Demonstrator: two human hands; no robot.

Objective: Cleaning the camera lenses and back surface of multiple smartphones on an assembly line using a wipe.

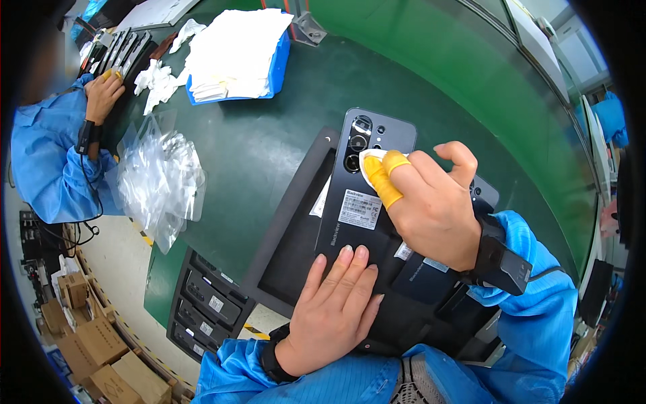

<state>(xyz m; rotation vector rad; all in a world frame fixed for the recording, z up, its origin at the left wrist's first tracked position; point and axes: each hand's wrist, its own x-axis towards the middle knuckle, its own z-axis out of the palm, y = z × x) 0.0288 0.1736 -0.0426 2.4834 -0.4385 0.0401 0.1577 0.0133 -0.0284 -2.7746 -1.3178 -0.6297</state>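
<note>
White rectangular label (360, 209) with dark print on the back of the dark smartphone (367, 175). Smaller white labels (404, 252) on phones beneath. Heap of clear plastic bags (159, 178) at left on the green bench. Brown cardboard boxes (101, 357) at lower left, on the floor.

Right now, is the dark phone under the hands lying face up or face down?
Face down. The phone shows its back: camera lenses and a white sticker face up. The left hand presses its lower end; the right hand holds a white cloth by the lenses.

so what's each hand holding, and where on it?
Right hand pinches a small white wipe at its fingertips, against the dark phone by the camera. Left hand lies flat on the phone's lower end.
</note>
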